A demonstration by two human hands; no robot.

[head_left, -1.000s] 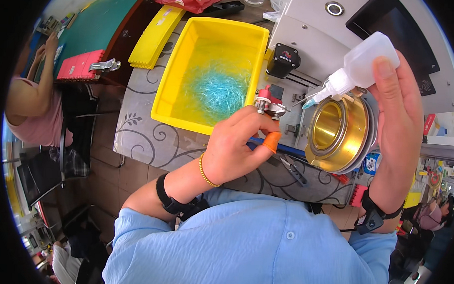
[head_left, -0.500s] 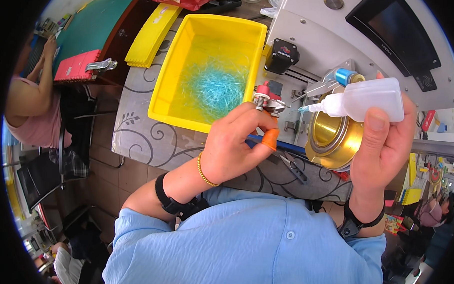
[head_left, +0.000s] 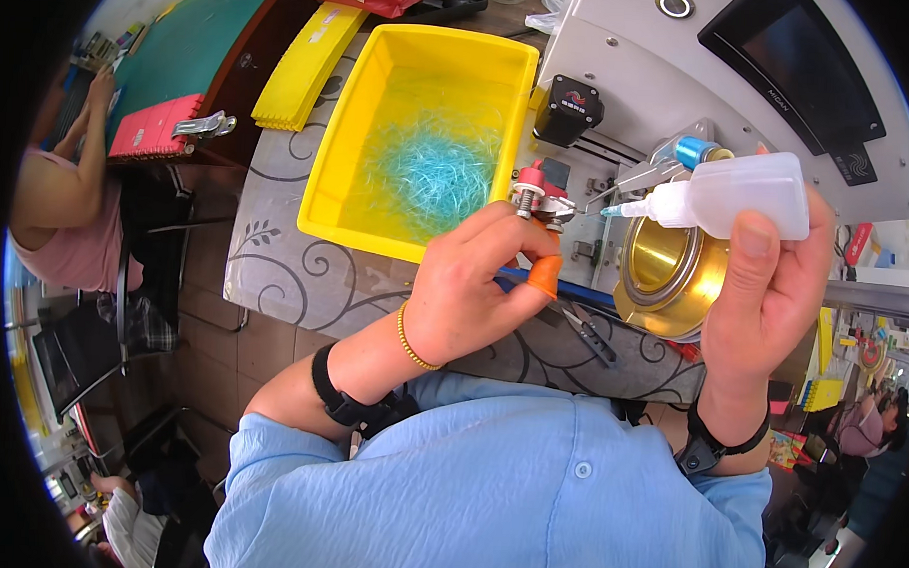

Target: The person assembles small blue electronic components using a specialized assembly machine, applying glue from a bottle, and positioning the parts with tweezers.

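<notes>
My right hand is wrapped round a translucent white squeeze bottle, tilted nearly level. Its thin needle tip points left, close to a small metal clamp with a red knob. At that clamp, my left hand is closed in a pinch, an orange finger cot on its thumb. What the left fingertips grip is too small or hidden to make out. Under the bottle is a shiny gold wheel, and beside the bottle's neck a blue spool.
A yellow tub with tangled light-blue strands stands left of the white machine. A dark-handled pointed tool lies near the table's front edge. Yellow sheets lie at the back left. Another person sits at the far left.
The bottle's tip has shifted very slightly up and right; both hands keep their grip. A round button on the machine now shows a lit ring.
</notes>
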